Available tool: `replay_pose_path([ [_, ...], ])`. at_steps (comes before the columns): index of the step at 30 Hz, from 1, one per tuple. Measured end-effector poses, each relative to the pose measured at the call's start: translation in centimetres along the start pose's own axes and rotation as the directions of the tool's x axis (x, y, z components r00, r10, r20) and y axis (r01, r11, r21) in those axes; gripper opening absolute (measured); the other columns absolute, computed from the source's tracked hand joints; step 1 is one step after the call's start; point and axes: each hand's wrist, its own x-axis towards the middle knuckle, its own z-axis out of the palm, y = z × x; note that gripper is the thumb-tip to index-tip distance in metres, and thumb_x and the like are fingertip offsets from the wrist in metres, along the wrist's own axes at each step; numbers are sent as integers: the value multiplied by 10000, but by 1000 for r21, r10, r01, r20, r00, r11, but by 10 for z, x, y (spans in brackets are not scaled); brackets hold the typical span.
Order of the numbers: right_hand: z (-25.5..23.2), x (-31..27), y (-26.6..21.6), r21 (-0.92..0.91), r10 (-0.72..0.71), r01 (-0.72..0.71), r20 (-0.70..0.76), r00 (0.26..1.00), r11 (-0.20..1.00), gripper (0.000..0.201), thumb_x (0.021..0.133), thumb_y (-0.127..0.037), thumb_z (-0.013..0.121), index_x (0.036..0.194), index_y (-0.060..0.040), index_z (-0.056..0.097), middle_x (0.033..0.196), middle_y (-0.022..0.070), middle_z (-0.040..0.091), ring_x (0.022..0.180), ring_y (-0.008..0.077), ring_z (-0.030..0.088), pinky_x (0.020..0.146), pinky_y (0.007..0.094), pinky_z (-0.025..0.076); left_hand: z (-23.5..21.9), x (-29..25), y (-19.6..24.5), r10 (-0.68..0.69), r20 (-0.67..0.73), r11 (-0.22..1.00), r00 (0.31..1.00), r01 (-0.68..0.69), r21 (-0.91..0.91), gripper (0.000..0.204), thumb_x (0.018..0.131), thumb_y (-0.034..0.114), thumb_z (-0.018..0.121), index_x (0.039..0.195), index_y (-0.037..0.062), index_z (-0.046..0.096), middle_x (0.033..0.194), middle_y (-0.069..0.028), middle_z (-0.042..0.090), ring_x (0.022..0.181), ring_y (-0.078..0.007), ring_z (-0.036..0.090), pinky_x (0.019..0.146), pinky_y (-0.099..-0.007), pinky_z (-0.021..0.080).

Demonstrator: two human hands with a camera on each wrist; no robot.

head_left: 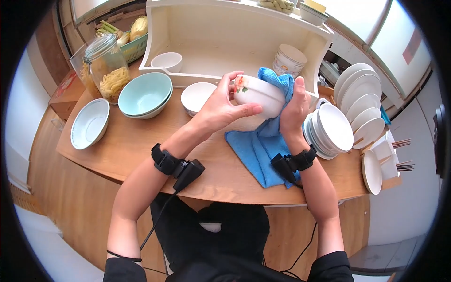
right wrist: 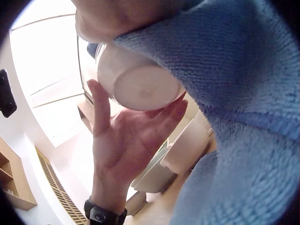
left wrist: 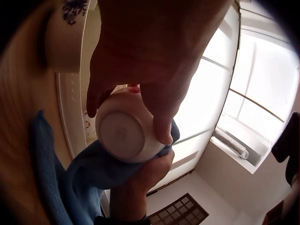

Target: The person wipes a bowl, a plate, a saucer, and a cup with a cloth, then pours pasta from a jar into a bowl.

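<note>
Held up over the table, a white bowl with a flower print is tilted on its side. My left hand grips it by the left, thumb along its near side and fingers round the far side. At the bowl's right, my right hand holds a blue cloth against it, partly tucked over the rim. The rest of the cloth hangs down and spreads on the tabletop. Both wrist views show the bowl's round foot; in the right wrist view the cloth covers much of the scene.
On the wooden table, a white bowl, mint bowls and a pasta jar stand left. Stacked dishes and racked plates stand right. Behind, a white shelf holds stacked bowls.
</note>
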Motion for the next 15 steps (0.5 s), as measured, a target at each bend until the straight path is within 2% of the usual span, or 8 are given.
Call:
replay_pose_path([
  [1, -1, -1, -2, -3, -8, 8, -1, 1000, 1000, 544, 1022, -358, 394, 594, -25, 360, 558, 4, 327, 581, 114, 298, 523, 348, 245, 0, -1, 1, 8, 3, 1000, 1000, -8, -2, 989, 729, 349, 851, 1426, -22, 254, 1272, -180, 488, 1168, -222, 513, 966, -348, 460],
  [3, 0, -1, -6, 116, 148, -137, -86, 985, 984, 525, 1008, -400, 426, 656, -20, 507, 636, 11, 451, 643, 117, 406, 597, 309, 352, -2, -2, 2, -67, 82, 993, 994, 74, -88, 898, 821, 464, 734, 1450, 56, 239, 1317, -104, 496, 1210, -204, 503, 1045, -379, 417],
  [4, 5, 1, -1, 285, 303, -237, -216, 928, 929, 448, 990, -430, 461, 825, -44, 617, 791, 13, 563, 770, 120, 514, 750, 267, 427, -1, -3, 3, -60, 83, 994, 995, 67, -88, 898, 821, 464, 734, 1450, 56, 239, 1317, -104, 496, 1210, -204, 503, 1045, -379, 417],
  [5, 3, 2, 0, 285, 294, -228, -216, 931, 931, 448, 990, -430, 461, 825, -44, 617, 791, 13, 563, 770, 120, 514, 750, 267, 427, 0, -4, 5, -82, 151, 964, 985, 117, -237, 834, 857, 496, 664, 1447, 65, 262, 1334, -104, 488, 1224, -210, 500, 1052, -389, 414],
  [7, -3, 2, -6, 504, 419, -346, -35, 907, 791, 397, 981, -432, 482, 947, -66, 632, 896, 18, 607, 855, 123, 563, 839, 258, 445, 0, -4, 9, -94, 296, 833, 951, 238, -499, 733, 929, 559, 525, 1440, 82, 307, 1367, -104, 472, 1252, -222, 493, 1066, -409, 407],
  [11, -7, 5, 13, 529, 462, -420, 59, 885, 737, 398, 986, -410, 480, 1012, -51, 648, 953, 33, 621, 895, 123, 565, 858, 266, 442, -3, -2, 9, -134, 292, 854, 947, 260, -452, 698, 948, 558, 485, 1431, 79, 329, 1370, -98, 473, 1249, -216, 495, 1054, -405, 420],
  [13, -9, 6, 28, 482, 459, -419, 40, 888, 770, 412, 993, -398, 469, 1019, -26, 645, 970, 42, 614, 903, 129, 555, 857, 264, 434, -6, 1, 2, -130, 269, 873, 954, 239, -425, 698, 943, 536, 516, 1431, 74, 327, 1357, -94, 480, 1242, -206, 497, 1042, -393, 429],
  [15, -9, 5, 31, 281, 388, -366, -27, 921, 887, 445, 999, -394, 456, 1039, 10, 636, 968, 62, 600, 904, 138, 545, 858, 265, 423, -7, 1, -5, -125, 248, 890, 961, 219, -401, 700, 938, 513, 547, 1431, 69, 325, 1344, -89, 487, 1235, -196, 499, 1030, -381, 437],
])
